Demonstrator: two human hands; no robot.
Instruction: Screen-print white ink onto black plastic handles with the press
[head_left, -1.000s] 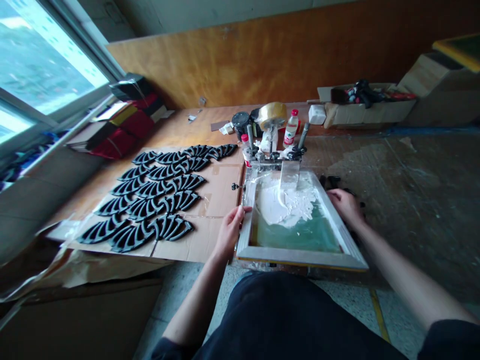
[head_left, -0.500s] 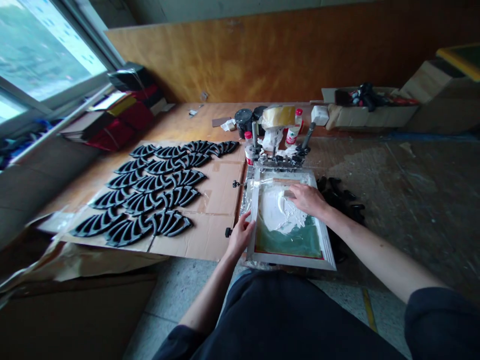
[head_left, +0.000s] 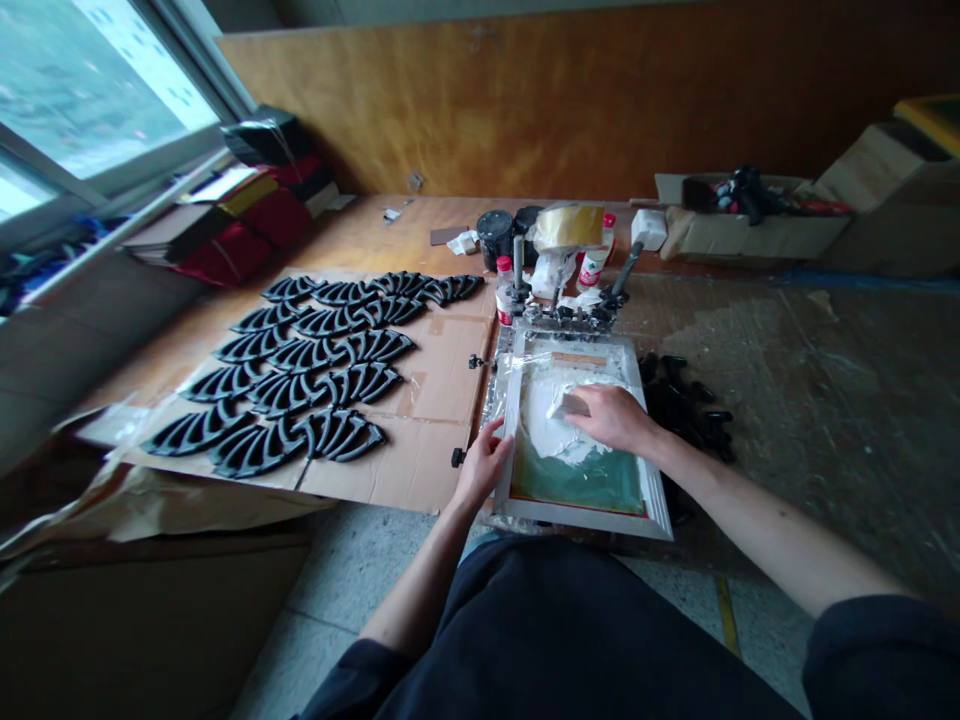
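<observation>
A screen-printing frame (head_left: pixel 577 518) with a pale metal rim lies in front of me, its mesh green at the near end. White ink (head_left: pixel 547 425) is spread thickly over the middle of the mesh. My right hand (head_left: pixel 611 415) is closed on a small scraper (head_left: pixel 573 404) whose edge is in the ink; the fingers hide most of the tool. At the frame's left rim, my left hand (head_left: pixel 486 462) grips the edge with fingers curled. A clamp stand (head_left: pixel 562 320) stands at the frame's far end.
Rows of black curved parts (head_left: pixel 300 390) lie on cardboard (head_left: pixel 431 400) to the left. More black pieces (head_left: pixel 694 405) are heaped right of the frame. Behind the clamps stand red-capped bottles (head_left: pixel 592 265), a dark tub (head_left: pixel 496 238) and a tape roll (head_left: pixel 568 228). An open carton (head_left: pixel 772 235) sits at the back right.
My right hand has drawn the scraper slightly toward me and left through the white ink. The left hand stays at the frame's left rim. The whole view has shifted slightly.
</observation>
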